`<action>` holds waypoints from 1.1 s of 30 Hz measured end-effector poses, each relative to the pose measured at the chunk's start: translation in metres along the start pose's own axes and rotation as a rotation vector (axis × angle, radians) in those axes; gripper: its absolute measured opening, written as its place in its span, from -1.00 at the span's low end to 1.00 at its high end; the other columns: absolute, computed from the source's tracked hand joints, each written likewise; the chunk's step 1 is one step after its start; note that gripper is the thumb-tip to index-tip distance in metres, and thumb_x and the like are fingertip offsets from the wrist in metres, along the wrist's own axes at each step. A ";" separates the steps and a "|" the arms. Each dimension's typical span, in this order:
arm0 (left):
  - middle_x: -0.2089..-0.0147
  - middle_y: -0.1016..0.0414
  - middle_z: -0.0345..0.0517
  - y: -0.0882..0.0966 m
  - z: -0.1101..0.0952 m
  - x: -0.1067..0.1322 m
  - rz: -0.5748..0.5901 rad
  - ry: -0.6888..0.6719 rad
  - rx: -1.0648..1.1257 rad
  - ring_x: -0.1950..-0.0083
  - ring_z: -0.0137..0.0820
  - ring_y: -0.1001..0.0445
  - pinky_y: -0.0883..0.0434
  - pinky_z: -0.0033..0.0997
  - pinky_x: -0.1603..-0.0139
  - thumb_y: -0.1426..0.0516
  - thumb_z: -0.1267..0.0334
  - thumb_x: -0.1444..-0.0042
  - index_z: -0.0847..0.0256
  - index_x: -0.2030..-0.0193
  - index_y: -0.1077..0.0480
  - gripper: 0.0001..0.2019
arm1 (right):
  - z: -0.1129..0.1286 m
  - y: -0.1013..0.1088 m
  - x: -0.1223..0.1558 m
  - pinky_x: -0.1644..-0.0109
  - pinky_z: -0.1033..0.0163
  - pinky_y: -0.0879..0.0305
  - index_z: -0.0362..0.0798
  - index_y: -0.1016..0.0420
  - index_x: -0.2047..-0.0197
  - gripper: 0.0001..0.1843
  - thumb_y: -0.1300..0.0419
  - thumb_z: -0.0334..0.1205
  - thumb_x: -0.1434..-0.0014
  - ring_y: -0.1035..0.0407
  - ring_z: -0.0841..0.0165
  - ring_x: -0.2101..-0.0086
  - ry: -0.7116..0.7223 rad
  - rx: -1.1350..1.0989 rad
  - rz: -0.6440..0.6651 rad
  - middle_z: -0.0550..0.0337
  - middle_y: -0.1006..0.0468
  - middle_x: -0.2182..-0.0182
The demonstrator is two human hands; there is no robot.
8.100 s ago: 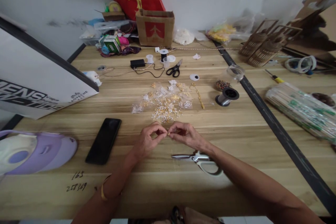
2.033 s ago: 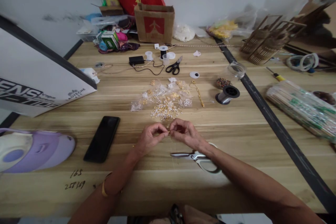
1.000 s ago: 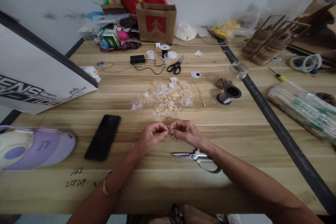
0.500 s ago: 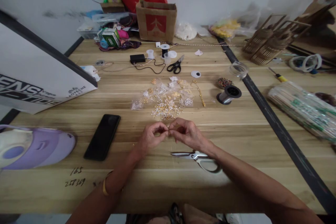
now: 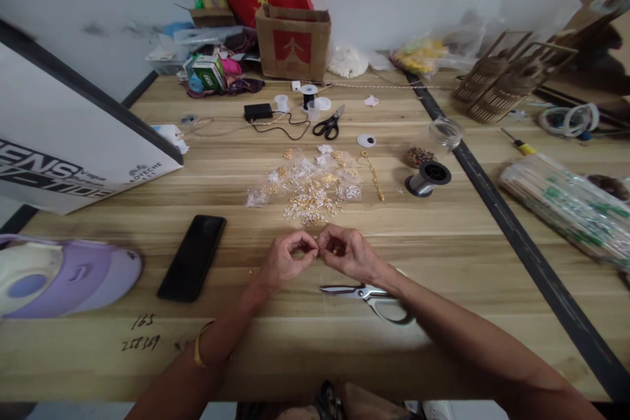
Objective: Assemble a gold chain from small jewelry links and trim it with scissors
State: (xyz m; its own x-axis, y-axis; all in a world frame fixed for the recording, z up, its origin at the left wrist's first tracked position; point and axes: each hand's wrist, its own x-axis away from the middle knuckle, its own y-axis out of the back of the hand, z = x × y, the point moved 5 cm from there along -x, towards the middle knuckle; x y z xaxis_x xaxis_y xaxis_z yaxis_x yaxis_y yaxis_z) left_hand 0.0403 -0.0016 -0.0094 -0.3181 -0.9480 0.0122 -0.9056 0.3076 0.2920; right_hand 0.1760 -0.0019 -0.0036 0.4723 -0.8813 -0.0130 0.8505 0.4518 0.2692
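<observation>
My left hand pinches thumb against forefinger, its fingertips meeting those of my right hand. My right hand is closed in a pinch too, and a small gold-coloured speck shows by its fingers. Whatever lies between the fingertips is too small to name. Just beyond both hands is a loose pile of gold and silver beads, with small clear bags of similar pieces behind it. White-handled scissors lie on the table below my right hand, partly under the forearm.
A black phone and a purple visor lie to the left. At right stand a wire spool and a dish of dark beads. Black scissors, a gold chain and a paper bag are farther back.
The fingers of my right hand have curled in more, and a gold-coloured speck now shows by them. Both hands stay close together in nearly the same place.
</observation>
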 end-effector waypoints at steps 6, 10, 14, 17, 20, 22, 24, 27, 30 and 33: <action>0.45 -0.46 -0.15 0.001 -0.002 0.001 -0.013 -0.040 -0.065 0.39 -0.45 -0.44 -0.39 -0.52 0.29 -0.13 0.40 0.06 0.28 0.45 -0.38 -0.99 | 0.001 0.000 -0.001 0.51 0.43 -0.08 -0.13 -0.36 0.39 -0.98 -0.13 -0.36 -0.06 -0.17 0.51 0.55 -0.015 0.010 0.016 0.30 -0.33 0.57; 0.45 -0.46 -0.15 0.002 -0.002 0.001 -0.030 -0.053 -0.091 0.40 -0.45 -0.44 -0.39 -0.52 0.31 -0.13 0.39 0.06 0.28 0.46 -0.39 -0.98 | 0.001 0.000 -0.002 0.49 0.43 -0.09 -0.14 -0.36 0.41 -0.98 -0.13 -0.37 -0.05 -0.17 0.52 0.54 -0.020 -0.009 0.022 0.31 -0.32 0.57; 0.46 -0.47 -0.16 0.003 -0.002 0.000 -0.028 -0.042 -0.063 0.39 -0.46 -0.44 -0.39 -0.52 0.30 -0.13 0.40 0.06 0.27 0.47 -0.39 -0.97 | -0.001 0.000 -0.003 0.48 0.43 -0.09 -0.13 -0.36 0.41 -0.99 -0.13 -0.39 -0.03 -0.17 0.52 0.54 -0.032 -0.036 0.041 0.31 -0.33 0.56; 0.46 -0.47 -0.16 0.002 -0.003 0.000 -0.011 -0.031 -0.044 0.40 -0.46 -0.44 -0.39 -0.52 0.31 -0.12 0.41 0.07 0.28 0.47 -0.38 -0.97 | -0.003 0.000 -0.003 0.48 0.43 -0.08 -0.13 -0.35 0.41 -0.99 -0.14 -0.38 -0.02 -0.17 0.52 0.54 -0.057 -0.078 0.059 0.32 -0.33 0.56; 0.47 -0.46 -0.15 0.002 -0.002 0.000 0.000 -0.030 -0.037 0.41 -0.46 -0.42 -0.38 -0.51 0.32 -0.12 0.41 0.07 0.29 0.48 -0.38 -0.97 | -0.002 0.000 -0.004 0.48 0.42 -0.08 -0.13 -0.35 0.43 -0.98 -0.14 -0.37 -0.01 -0.17 0.52 0.54 -0.071 -0.091 0.064 0.32 -0.32 0.57; 0.47 -0.46 -0.14 0.001 -0.001 0.000 0.006 -0.035 -0.042 0.41 -0.45 -0.42 -0.37 -0.51 0.32 -0.12 0.42 0.07 0.29 0.48 -0.38 -0.97 | 0.000 0.000 -0.003 0.48 0.42 -0.08 -0.13 -0.35 0.43 -0.99 -0.14 -0.39 0.00 -0.16 0.52 0.54 -0.073 -0.063 0.063 0.33 -0.32 0.57; 0.47 -0.46 -0.14 0.001 0.001 0.000 0.010 -0.037 -0.045 0.40 -0.45 -0.42 -0.37 -0.50 0.31 -0.13 0.42 0.07 0.29 0.48 -0.39 -0.97 | 0.001 0.001 -0.003 0.47 0.42 -0.08 -0.13 -0.36 0.44 -0.98 -0.13 -0.40 0.00 -0.16 0.52 0.55 -0.069 -0.025 0.054 0.33 -0.31 0.58; 0.46 -0.47 -0.14 0.001 0.003 0.000 0.011 -0.025 -0.023 0.39 -0.44 -0.42 -0.36 -0.49 0.29 -0.14 0.40 0.05 0.29 0.48 -0.40 -0.96 | 0.002 0.001 -0.002 0.47 0.42 -0.07 -0.13 -0.36 0.44 -0.98 -0.12 -0.40 0.00 -0.17 0.51 0.54 -0.065 -0.020 0.024 0.32 -0.32 0.58; 0.45 -0.48 -0.15 0.003 0.004 -0.001 0.012 0.002 0.006 0.38 -0.44 -0.42 -0.34 -0.49 0.29 -0.15 0.38 0.04 0.28 0.47 -0.41 -0.96 | -0.001 0.000 -0.002 0.48 0.42 -0.06 -0.12 -0.36 0.43 -0.98 -0.13 -0.37 -0.02 -0.17 0.52 0.54 -0.081 -0.088 -0.004 0.33 -0.31 0.58; 0.47 -0.46 -0.16 0.005 0.005 -0.002 0.032 0.049 0.061 0.40 -0.45 -0.39 -0.31 -0.51 0.34 -0.18 0.36 0.05 0.29 0.47 -0.41 -0.94 | -0.006 -0.001 -0.003 0.49 0.42 -0.07 -0.12 -0.36 0.43 -0.95 -0.16 -0.32 -0.02 -0.17 0.52 0.56 -0.110 -0.187 -0.013 0.33 -0.32 0.59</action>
State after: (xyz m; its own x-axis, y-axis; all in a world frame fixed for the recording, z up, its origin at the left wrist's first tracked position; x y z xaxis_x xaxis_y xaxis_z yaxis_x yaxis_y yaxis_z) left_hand 0.0352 0.0017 -0.0132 -0.3341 -0.9401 0.0675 -0.9111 0.3405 0.2324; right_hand 0.1749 0.0010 -0.0099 0.4416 -0.8925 0.0924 0.8894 0.4490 0.0862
